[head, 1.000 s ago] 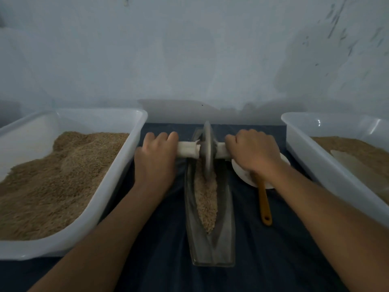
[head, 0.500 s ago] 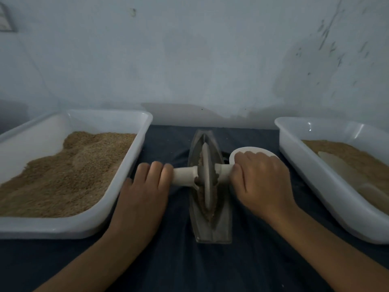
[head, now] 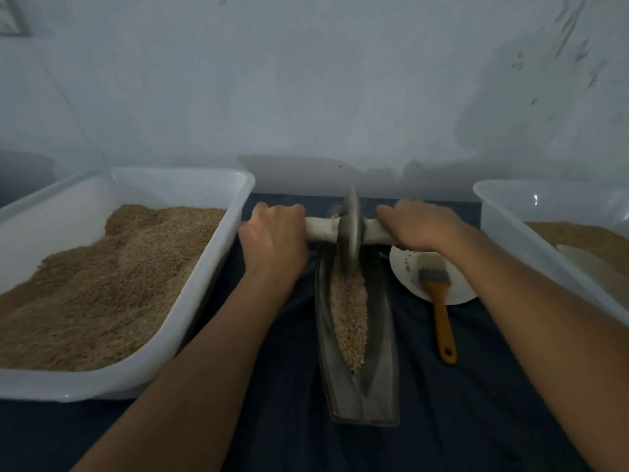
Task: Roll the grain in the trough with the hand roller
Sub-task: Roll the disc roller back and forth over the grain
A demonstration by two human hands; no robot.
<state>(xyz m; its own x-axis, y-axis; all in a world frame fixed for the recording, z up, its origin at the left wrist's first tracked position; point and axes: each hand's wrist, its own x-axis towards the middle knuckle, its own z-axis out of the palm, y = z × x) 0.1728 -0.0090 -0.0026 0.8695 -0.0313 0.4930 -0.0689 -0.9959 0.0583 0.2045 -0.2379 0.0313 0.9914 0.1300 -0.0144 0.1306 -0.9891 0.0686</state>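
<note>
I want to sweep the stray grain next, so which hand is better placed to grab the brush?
Probably the right hand. The brush lies on the plate just beside and below it, right of the trough. The left hand would have to cross over the roller.

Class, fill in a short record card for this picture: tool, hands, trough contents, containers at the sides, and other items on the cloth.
tool: hand roller, disc standing at the far end of the trough
left hand: grips the left handle
right hand: grips the right handle
trough contents: grain along the groove
sides: left tub and right tub, both holding grain
other items: brush lying partly on a white plate
surface: dark cloth
</note>
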